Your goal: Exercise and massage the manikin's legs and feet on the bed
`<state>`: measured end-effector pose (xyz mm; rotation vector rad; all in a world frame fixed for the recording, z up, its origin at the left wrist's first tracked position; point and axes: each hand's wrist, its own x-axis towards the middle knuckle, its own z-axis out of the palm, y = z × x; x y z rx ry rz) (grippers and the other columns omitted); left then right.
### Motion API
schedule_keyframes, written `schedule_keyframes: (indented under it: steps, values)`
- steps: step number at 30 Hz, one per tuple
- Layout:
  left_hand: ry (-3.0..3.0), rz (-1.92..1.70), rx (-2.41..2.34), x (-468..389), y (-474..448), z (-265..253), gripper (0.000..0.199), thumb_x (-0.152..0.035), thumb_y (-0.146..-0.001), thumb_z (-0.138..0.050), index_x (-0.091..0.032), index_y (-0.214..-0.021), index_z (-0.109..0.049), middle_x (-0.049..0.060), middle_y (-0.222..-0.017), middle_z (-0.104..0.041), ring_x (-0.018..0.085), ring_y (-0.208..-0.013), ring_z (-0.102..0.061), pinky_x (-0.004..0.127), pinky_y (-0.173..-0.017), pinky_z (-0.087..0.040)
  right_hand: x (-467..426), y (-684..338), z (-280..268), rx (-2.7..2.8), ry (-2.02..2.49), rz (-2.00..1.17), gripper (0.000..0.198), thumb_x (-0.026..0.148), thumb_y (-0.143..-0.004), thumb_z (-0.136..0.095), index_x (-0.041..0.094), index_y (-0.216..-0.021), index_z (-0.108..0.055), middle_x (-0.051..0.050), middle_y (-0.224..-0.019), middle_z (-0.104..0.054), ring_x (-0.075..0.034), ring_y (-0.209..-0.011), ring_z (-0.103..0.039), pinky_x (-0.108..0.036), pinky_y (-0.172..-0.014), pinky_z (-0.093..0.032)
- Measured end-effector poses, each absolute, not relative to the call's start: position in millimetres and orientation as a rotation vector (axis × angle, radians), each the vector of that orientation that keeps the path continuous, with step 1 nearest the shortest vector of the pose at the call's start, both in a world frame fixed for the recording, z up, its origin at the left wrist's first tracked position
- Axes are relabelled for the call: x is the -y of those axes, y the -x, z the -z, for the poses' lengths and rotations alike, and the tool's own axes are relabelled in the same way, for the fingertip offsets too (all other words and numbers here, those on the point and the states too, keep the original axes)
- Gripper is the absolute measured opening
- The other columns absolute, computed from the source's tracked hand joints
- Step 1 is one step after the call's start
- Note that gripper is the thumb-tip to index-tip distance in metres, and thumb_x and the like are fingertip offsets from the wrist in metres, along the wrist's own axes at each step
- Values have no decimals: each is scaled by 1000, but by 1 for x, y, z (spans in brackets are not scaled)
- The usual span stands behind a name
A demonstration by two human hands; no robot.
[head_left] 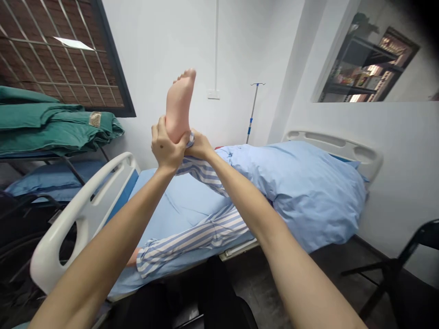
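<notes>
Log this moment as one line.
left hand: clasps raised foot by heel | right hand: at striped cuff, grip partly hidden | other leg: on bed

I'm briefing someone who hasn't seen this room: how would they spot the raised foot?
Find the bed with light-blue sheets, then the left hand and right hand meeting above it. The bare foot rises from the left hand's grip, toes up against the white wall. By contrast, the other leg lies along the bed, its foot mostly hidden behind the left forearm.

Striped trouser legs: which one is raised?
The far leg, held up by the left hand and right hand; the near leg lies on the bed.
</notes>
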<state>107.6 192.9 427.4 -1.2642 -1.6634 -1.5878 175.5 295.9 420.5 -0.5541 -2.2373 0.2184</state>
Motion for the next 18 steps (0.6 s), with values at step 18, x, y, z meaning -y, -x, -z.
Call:
schedule_keyframes:
  steps: [18]
  values:
    - [814, 789, 2888, -134, 110, -150, 68, -60, -65, -39, -11, -111, -43, 19, -101, -54, 33, -99, -48, 42, -77, -38, -268, 40, -156, 2997, 519, -33, 47, 38, -58, -57, 17, -97, -42, -10, -88, -60, -24, -82, -57, -33, -69, -38]
